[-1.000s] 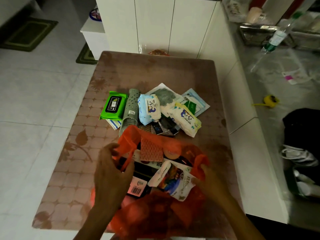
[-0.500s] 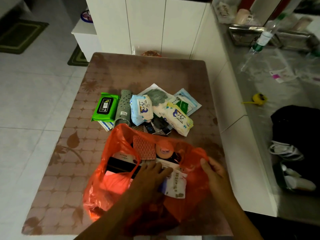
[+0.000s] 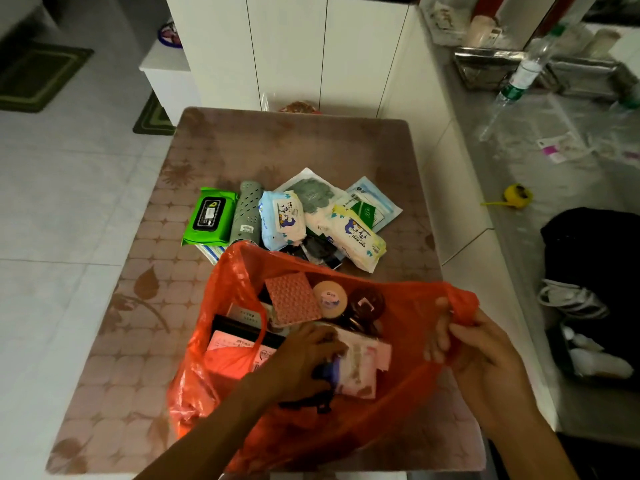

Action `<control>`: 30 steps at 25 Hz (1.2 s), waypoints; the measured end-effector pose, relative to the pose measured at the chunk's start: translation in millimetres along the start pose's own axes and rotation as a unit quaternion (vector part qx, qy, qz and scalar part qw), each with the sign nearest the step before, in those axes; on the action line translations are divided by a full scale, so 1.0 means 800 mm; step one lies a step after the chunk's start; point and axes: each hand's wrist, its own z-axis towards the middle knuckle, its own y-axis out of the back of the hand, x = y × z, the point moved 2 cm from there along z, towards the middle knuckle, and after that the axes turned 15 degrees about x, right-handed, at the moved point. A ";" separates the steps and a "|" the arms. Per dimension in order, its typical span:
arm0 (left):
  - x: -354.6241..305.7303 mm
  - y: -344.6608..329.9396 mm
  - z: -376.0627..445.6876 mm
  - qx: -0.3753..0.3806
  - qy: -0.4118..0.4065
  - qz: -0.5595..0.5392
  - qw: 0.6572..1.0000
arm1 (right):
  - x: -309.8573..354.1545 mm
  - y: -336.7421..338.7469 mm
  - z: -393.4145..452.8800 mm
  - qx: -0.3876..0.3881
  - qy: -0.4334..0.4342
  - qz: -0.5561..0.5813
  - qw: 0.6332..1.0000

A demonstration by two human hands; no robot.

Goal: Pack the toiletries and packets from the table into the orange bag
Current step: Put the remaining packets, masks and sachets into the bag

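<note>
The orange bag (image 3: 408, 358) lies open on the near half of the brown table (image 3: 263, 147). My left hand (image 3: 304, 362) reaches inside it, fingers closed on a white and pink packet (image 3: 360, 368). My right hand (image 3: 481, 358) grips the bag's right handle and holds the mouth wide. Inside sit a pink textured pad (image 3: 292, 297), two round jars (image 3: 330, 297) and dark boxes. Behind the bag a pile remains: a green wipes pack (image 3: 209, 216), a grey perforated tube (image 3: 246, 213), a blue wipes pack (image 3: 282, 220), a yellow-edged wipes pack (image 3: 356, 237) and flat sachets (image 3: 370, 202).
White cabinets (image 3: 294, 46) stand behind the table. To the right runs a grey counter (image 3: 519, 161) with a plastic bottle (image 3: 519, 77), a yellow tape measure (image 3: 517, 194) and a black bag (image 3: 595, 244). White floor tiles (image 3: 69, 188) lie to the left.
My left hand let go of the bag's left handle and pushed the white packet down into the bag. My right hand pulled the right handle outward, so the bag's mouth opened wider.
</note>
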 end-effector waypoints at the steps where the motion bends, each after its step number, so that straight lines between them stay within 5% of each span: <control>1: -0.005 -0.002 0.000 0.027 0.009 0.001 1.000 | -0.001 -0.001 0.007 -0.049 -0.043 -0.069 0.995; 4: -0.012 -0.003 -0.018 -0.018 0.051 0.009 0.999 | 0.002 -0.008 0.015 -0.210 -0.101 -0.332 0.914; 6: -0.010 0.004 -0.032 -0.087 0.050 0.003 0.995 | 0.007 -0.040 0.010 -0.253 0.034 -0.454 0.853; 8: -0.008 0.027 -0.041 -0.162 0.030 -0.006 0.986 | -0.008 -0.088 0.010 -0.199 0.208 -0.569 0.770; 10: -0.009 0.064 -0.045 -0.221 0.031 0.034 0.974 | -0.051 -0.121 0.030 -0.055 0.271 -0.653 0.706; 13: 0.019 0.115 -0.049 -0.250 0.135 0.092 0.954 | -0.128 -0.114 0.076 0.168 0.030 -0.707 0.686; 15: 0.055 0.130 -0.049 -0.212 0.221 0.099 0.947 | -0.161 -0.092 0.085 0.205 -0.164 -0.742 0.617; 16: 0.071 0.135 -0.048 -0.196 0.244 0.100 0.944 | -0.161 -0.084 0.087 0.193 -0.185 -0.748 0.608; 17: 0.087 0.137 -0.045 -0.177 0.263 0.096 0.943 | -0.153 -0.084 0.089 0.176 -0.160 -0.745 0.624; 21: 0.128 0.137 -0.037 -0.112 0.342 -0.003 0.933 | -0.094 -0.092 0.140 0.037 0.014 -0.601 0.799; 23: 0.136 0.136 -0.038 -0.125 0.355 -0.012 0.926 | -0.074 -0.066 0.215 -0.046 0.020 -0.550 0.833; 24: 0.140 0.136 -0.041 -0.139 0.357 0.002 0.924 | -0.073 -0.046 0.259 -0.062 -0.010 -0.551 0.832; 27: 0.129 0.134 -0.057 -0.174 0.310 0.044 0.934 | -0.106 0.024 0.361 -0.032 -0.140 -0.643 0.752; 30: 0.111 0.142 -0.073 -0.164 0.277 0.056 0.945 | -0.153 0.068 0.394 0.034 -0.182 -0.650 0.737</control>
